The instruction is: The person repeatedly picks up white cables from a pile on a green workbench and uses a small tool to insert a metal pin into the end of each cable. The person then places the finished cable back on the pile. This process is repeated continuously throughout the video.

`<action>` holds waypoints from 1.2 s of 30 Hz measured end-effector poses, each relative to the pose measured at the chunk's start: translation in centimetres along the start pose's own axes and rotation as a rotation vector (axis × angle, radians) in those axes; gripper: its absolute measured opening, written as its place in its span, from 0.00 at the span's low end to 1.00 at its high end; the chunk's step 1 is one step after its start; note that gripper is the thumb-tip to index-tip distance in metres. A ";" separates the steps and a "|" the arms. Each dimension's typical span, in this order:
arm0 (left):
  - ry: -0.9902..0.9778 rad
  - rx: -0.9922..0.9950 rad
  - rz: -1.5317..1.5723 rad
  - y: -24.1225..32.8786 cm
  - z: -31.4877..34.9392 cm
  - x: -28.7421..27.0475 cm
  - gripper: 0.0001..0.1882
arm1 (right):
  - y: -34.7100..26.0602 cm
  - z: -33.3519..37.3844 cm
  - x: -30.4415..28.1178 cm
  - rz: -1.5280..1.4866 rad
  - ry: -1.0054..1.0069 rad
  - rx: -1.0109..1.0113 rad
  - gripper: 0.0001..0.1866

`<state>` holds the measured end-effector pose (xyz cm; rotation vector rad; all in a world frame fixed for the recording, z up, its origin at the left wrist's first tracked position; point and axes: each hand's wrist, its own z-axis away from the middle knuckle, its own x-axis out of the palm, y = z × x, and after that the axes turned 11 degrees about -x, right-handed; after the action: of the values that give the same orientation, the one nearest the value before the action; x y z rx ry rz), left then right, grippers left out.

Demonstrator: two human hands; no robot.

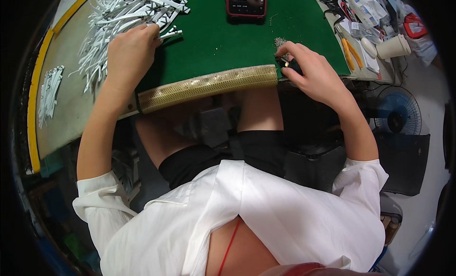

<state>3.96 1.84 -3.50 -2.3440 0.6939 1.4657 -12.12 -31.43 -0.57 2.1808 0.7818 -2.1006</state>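
Note:
My left hand (133,52) is closed at the far left of the green mat (223,43). From its fingertips a white strip with a dark end (172,34) sticks out to the right. Under and beyond that hand spreads a large heap of similar white strips (118,14). At the mat's right side my right hand (313,71) curls its thumb and fingers about a small black object (293,65) with a bright yellowish spot; most of it is hidden by the hand. Just beyond those fingers lies a small pile of tiny metallic pieces (280,41).
A smaller bundle of white strips (50,93) lies at the table's left. A phone in a red case (246,7) stands at the back. Orange-handled pliers (350,50), a white cup (394,47) and clutter occupy the right. A gold mesh-patterned strip (209,88) lines the front edge.

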 end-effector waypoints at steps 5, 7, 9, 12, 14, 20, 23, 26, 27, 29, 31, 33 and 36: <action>0.214 -0.024 0.179 0.3 -0.1 -0.8 0.07 | -0.3 0.1 -0.1 0.020 -0.029 0.077 0.15; 0.218 -0.040 0.306 0.2 0.0 -1.4 0.12 | -0.6 0.1 -0.3 0.019 -0.053 0.116 0.15; 0.095 -0.138 0.442 1.5 0.3 -3.0 0.10 | -0.6 0.2 -0.3 0.024 -0.051 0.124 0.15; -0.019 -0.178 0.664 2.4 0.7 -3.6 0.09 | -0.7 0.2 -0.3 0.039 -0.058 0.134 0.15; -0.076 -0.190 0.819 3.0 1.3 -3.3 0.09 | -0.7 0.2 -0.2 0.050 -0.054 0.131 0.15; -0.220 -0.239 1.066 4.3 2.6 -2.7 0.13 | -0.3 -0.4 0.1 0.079 -0.015 0.036 0.14; -0.236 -0.292 1.215 5.3 3.1 -2.7 0.17 | -0.4 -0.6 0.1 0.095 -0.025 0.028 0.14; -0.254 -0.315 1.405 6.0 3.9 -1.4 0.15 | -0.6 -1.0 -0.1 0.125 -0.051 0.028 0.15; -0.251 -0.301 1.457 6.3 4.0 -1.1 0.14 | -0.8 -1.0 -0.3 0.134 -0.061 0.025 0.15; -0.187 -0.299 1.468 7.3 4.0 -1.1 0.08 | -1.2 -0.9 -0.5 0.134 -0.087 0.074 0.15; -0.126 -0.315 1.436 7.9 4.1 -1.1 0.08 | -2.1 -1.1 -1.0 0.116 -0.133 0.174 0.16; -0.026 -0.277 1.228 8.0 4.2 -1.3 0.07 | -1.7 -1.1 -0.3 0.100 0.010 -0.013 0.16; 0.077 -0.219 1.095 8.6 4.4 -1.1 0.07 | -4.8 -2.0 -0.9 -0.662 0.044 0.081 0.18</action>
<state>-4.44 -3.03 -4.34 -2.2247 2.1536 1.8659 -11.99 -26.87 2.07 2.2202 1.6357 -2.3688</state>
